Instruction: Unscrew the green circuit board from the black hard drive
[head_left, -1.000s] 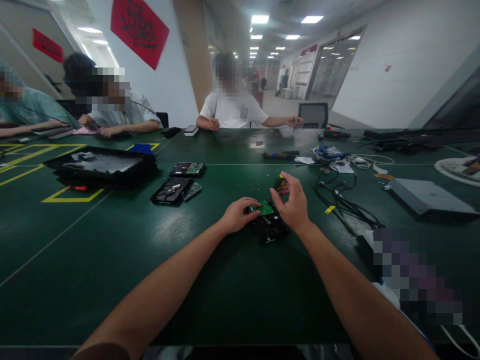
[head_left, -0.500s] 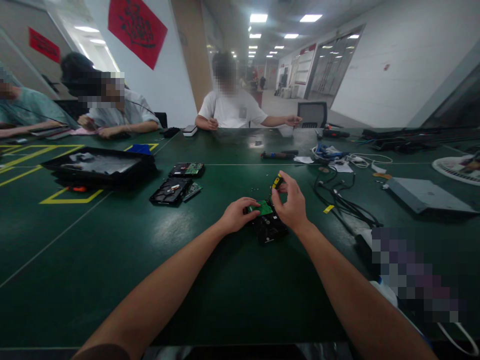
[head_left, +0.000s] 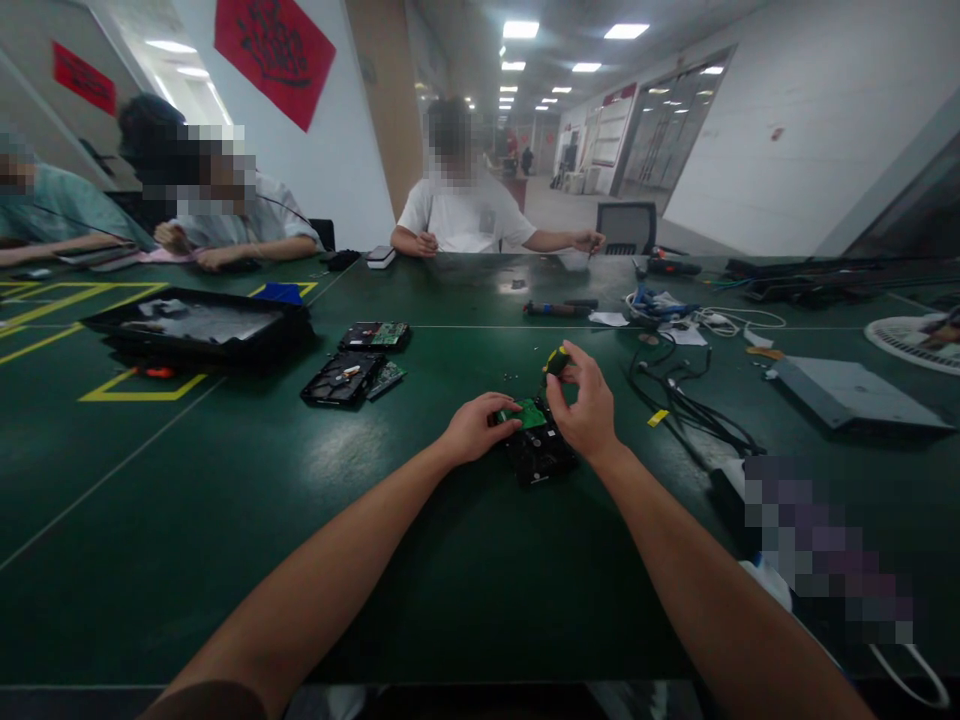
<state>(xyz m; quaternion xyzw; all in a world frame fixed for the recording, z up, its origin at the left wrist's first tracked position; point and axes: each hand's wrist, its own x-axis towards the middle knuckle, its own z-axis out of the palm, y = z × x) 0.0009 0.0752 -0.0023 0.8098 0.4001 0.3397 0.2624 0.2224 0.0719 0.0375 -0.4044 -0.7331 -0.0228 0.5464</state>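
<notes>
Our left fingers [head_left: 493,403] grasp the drive [head_left: 541,463], likely to steady it, while our right fingers [head_left: 582,366] pinch the screwdriver [head_left: 556,360].

Counter [head_left: 420,580]: green, yellow tape [head_left: 124,396] at left
Middle: black hard drive [head_left: 541,462]
Left: black tray [head_left: 202,345], two more drives [head_left: 326,385]
Right: tangled black cables [head_left: 679,405], grey metal box [head_left: 862,395]

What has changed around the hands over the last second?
The screwdriver has turned in the right hand: its yellow and dark parts show differently, though I cannot tell which way it turned. Nothing was taken hold of or let go. The left hand stays at the green circuit board, and the black drive lies as before.
</notes>
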